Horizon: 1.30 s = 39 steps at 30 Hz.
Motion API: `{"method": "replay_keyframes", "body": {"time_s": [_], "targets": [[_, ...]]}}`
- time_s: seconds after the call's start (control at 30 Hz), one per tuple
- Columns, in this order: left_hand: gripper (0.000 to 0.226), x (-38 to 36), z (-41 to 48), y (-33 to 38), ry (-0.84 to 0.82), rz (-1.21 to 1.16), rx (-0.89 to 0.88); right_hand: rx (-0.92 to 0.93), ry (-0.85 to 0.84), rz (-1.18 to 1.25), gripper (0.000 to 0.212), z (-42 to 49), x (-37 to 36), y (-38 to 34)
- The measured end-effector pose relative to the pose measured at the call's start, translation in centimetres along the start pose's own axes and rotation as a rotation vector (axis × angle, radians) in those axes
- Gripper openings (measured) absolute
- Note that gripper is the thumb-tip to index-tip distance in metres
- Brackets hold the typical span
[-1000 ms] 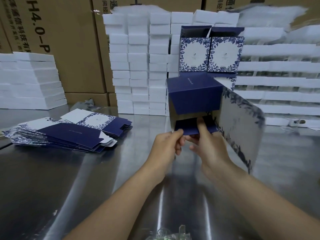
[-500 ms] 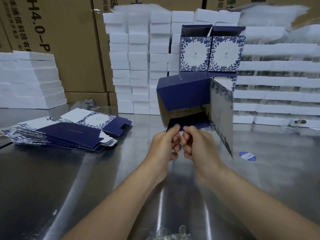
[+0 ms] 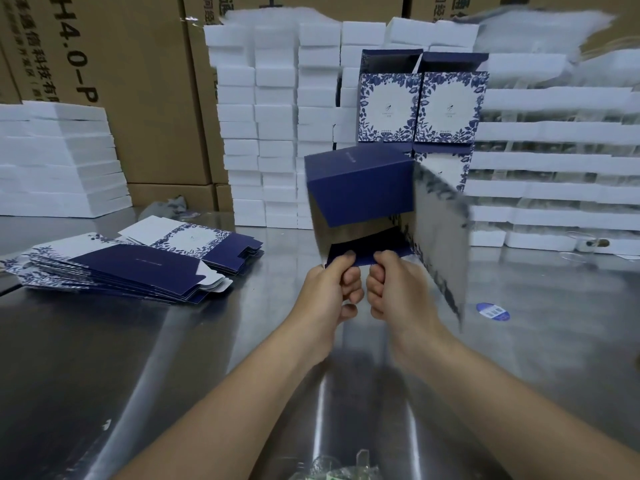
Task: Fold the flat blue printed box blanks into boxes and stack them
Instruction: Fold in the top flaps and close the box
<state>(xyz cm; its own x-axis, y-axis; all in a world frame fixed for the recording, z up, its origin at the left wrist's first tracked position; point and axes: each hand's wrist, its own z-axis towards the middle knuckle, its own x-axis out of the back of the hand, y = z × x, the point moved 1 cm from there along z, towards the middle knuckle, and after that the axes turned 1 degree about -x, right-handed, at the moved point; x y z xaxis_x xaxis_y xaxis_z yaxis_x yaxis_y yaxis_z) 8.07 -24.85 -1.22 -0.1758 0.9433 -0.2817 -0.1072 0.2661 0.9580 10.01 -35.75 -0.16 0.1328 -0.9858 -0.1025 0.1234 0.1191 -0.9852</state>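
Two hands are being closed on the dark blue bottom flap (image 3: 367, 252) of a half-formed box (image 3: 360, 188), which is being held up off the steel table (image 3: 173, 358) at twelve o'clock from the wrists. The left hand (image 3: 330, 289) and the right hand (image 3: 394, 289) are being kept side by side, almost touching. Each has its fingers curled tight and its thumb pressed on the flap's near edge.

Compared with a second earlier, fingers are no longer being pushed up into the opening; the grip is being tightened into two fists. The printed side panel (image 3: 440, 230), at three o'clock of the box and earlier swung wide, is now being drawn in to stand nearly upright, blurred by motion. The plain blue face is being turned toward nine o'clock.

The change is being read as the body being squared and the base flap being readied for tucking. The base is not yet being closed, so this box is judged some way from being stacked.

Two finished boxes (image 3: 388, 105) are being kept side by side at twelve o'clock, behind the work, against white foam blocks (image 3: 277, 133). The pile of flat blanks (image 3: 138, 265) is lying at ten o'clock on the table, well apart from the hands, suggesting that many boxes are still waiting to be folded.
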Motion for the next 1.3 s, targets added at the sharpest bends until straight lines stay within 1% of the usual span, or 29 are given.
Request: {"method": "replay_keyframes", "body": {"time_s": [0.1,0.17,0.27,0.37,0.43,0.47,0.5,0.53,0.57,0.6,0.63,0.67,0.7,0.73,0.77,0.8,0.83,0.87,0.9,0.93,1.0,1.03,1.1,1.2,1.23,1.3], "targets": [[0.056,0.1,0.1,0.2,0.012,-0.015,-0.012,0.002,0.017,0.023,0.040,-0.1,0.1,-0.2],[0.055,0.2,0.1,0.2,0.035,-0.010,-0.008,0.026,0.044,0.026,0.037,-0.3,0.1,-0.3],[0.053,0.4,0.1,0.2,0.039,0.015,-0.018,0.086,0.016,0.023,0.033,-0.5,-0.2,-0.5],[0.054,0.5,0.1,0.1,0.013,0.050,-0.050,0.103,-0.083,-0.035,0.045,-0.6,-0.7,-0.2],[0.058,0.5,0.3,0.2,0.043,0.069,-0.064,0.079,-0.193,-0.029,0.053,-0.6,-0.8,-0.3],[0.058,0.7,0.5,0.3,0.073,0.055,-0.061,0.096,-0.247,-0.075,0.052,-0.3,-0.5,-0.3],[0.057,1.1,0.7,0.4,0.105,0.030,-0.052,0.159,-0.286,-0.202,0.045,0.0,0.0,-0.2],[0.057,1.4,0.9,0.8,0.140,-0.007,-0.043,0.247,-0.281,-0.373,0.032,0.2,0.5,-0.3],[0.057,1.9,0.9,1.2,0.177,-0.030,-0.039,0.320,-0.235,-0.505,0.015,0.6,1.1,-0.1],[0.056,2.4,0.9,1.5,0.216,-0.030,-0.040,0.359,-0.166,-0.584,0.008,0.9,1.7,0.1],[0.052,2.8,0.9,1.8,0.255,-0.007,-0.050,0.383,-0.061,-0.615,0.020,1.6,2.3,0.2],[0.045,3.2,0.8,2.2,0.292,0.033,-0.072,0.404,0.033,-0.577,0.027,2.1,2.8,-0.2],[0.035,3.4,0.5,2.5,0.328,0.092,-0.104,0.382,0.106,-0.444,0.030,2.6,3.1,-1.2],[0.028,3.6,0.3,2.7,0.357,0.146,-0.145,0.333,0.121,-0.277,0.029,3.1,3.2,-2.1],[0.028,3.6,0.3,2.8,0.365,0.185,-0.188,0.316,0.074,-0.192,0.028,3.5,3.3,-2.7],[0.032,3.6,0.4,2.8,0.349,0.191,-0.229,0.382,-0.032,-0.223,0.031,3.4,3.5,-3.0],[0.035,3.4,0.3,2.9,0.324,0.182,-0.263,0.467,-0.110,-0.311,0.040,3.1,3.5,-2.8],[0.035,3.3,0.3,3.0,0.290,0.154,-0.305,0.553,-0.137,-0.375,0.054,3.0,3.4,-2.3],[0.036,3.1,0.1,3.2,0.259,0.112,-0.354,0.608,-0.142,-0.398,0.067,2.7,3.3,-1.9],[0.036,2.9,0.0,3.4,0.236,0.084,-0.405,0.651,-0.120,-0.410,0.075,2.5,3.4,-1.3],[0.027,2.6,-0.3,3.7,0.223,0.070,-0.494,0.699,-0.065,-0.395,0.079,2.4,3.7,-0.9],[0.028,2.6,-0.4,3.8,0.217,0.076,-0.525,0.714,-0.041,-0.387,0.077,2.6,3.8,-1.1],[0.045,2.3,-0.6,3.8,0.207,0.104,-0.563,0.711,-0.008,-0.428,0.069,2.7,3.9,-1.4],[0.037,2.0,-0.8,3.8,0.211,0.134,-0.572,0.666,0.001,-0.463,0.064,2.6,4.0,-1.2],[0.042,1.9,-0.8,3.7,0.214,0.137,-0.564,0.642,0.004,-0.452,0.059,2.5,4.0,-1.2],[0.056,2.1,-0.6,3.4,0.207,0.187,-0.566,0.612,0.033,-0.433,0.042,2.5,3.9,-1.3]]}}
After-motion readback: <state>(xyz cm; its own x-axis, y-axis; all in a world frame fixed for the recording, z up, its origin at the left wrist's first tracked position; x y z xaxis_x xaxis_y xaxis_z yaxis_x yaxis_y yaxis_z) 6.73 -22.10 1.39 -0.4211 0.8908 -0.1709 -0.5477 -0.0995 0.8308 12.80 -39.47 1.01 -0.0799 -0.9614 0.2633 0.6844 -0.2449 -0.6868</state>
